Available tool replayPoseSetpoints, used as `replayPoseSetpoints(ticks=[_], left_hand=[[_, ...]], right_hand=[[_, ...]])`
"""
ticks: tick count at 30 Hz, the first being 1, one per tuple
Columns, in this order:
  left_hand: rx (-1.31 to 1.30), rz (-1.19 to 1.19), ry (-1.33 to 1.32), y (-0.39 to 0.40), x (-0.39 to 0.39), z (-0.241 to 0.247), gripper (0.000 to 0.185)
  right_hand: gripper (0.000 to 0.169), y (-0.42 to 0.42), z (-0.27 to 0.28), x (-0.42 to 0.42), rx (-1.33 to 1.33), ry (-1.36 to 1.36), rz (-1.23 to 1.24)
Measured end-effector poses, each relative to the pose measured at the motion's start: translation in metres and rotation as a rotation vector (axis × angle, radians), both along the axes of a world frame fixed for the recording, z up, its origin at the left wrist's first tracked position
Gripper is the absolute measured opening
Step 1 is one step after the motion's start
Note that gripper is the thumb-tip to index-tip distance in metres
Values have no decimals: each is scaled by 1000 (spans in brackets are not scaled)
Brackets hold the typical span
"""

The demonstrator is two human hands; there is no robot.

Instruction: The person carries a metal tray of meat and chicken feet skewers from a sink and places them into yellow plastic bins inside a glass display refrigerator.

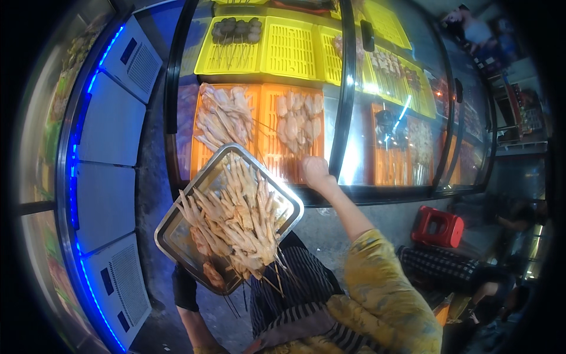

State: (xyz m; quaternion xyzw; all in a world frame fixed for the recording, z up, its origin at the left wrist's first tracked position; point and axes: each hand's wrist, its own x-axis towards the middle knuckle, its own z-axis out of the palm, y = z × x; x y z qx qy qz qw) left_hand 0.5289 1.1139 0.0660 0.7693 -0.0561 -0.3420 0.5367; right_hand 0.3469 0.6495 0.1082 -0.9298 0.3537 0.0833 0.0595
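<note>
A rectangular metal tray (177, 230) is held tilted before me, heaped with skewered chicken feet (239, 212). Wooden skewer ends stick out past its lower rim. My left forearm reaches under the tray and supports it from below; the hand itself is hidden. At the front of the glass-fronted display case, my right hand (316, 173) is curled around the gathered stick ends of pale meat skewers (300, 119). Those skewers lie in an orange slotted basket (269, 170). Left of them, more pale raw poultry pieces (225, 113) fill another orange basket (198, 155).
Behind stand yellow baskets (289, 48), one holding dark ball skewers (236, 31). A black door frame (345, 97) rises beside my right hand. White cabinet panels (108, 119) with blue lights run along the left. A red plastic stool (437, 226) and seated people are at right.
</note>
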Motion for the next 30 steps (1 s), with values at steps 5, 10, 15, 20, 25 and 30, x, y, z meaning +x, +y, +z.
replayPoseSetpoints(ticks=[5, 10, 15, 20, 25, 30], left_hand=[[191, -369, -431, -35, -4, 35, 26], [244, -424, -670, -27, -8, 37, 27], [80, -170, -320, -15, -13, 7, 26], [-163, 94, 107, -27, -7, 26, 21], [-179, 431, 437, 4, -10, 34, 25], [-257, 407, 477, -10, -10, 28, 26]], right_hand=[[12, -15, 0, -28, -28, 168, 251], [10, -20, 1, -18, -14, 202, 198], [15, -28, -4, -22, -18, 253, 214], [12, 47, 73, -15, 248, -318, 81], [10, 216, 139, 6, 568, -654, 454], [40, 321, 101, -13, 1603, -183, -232]])
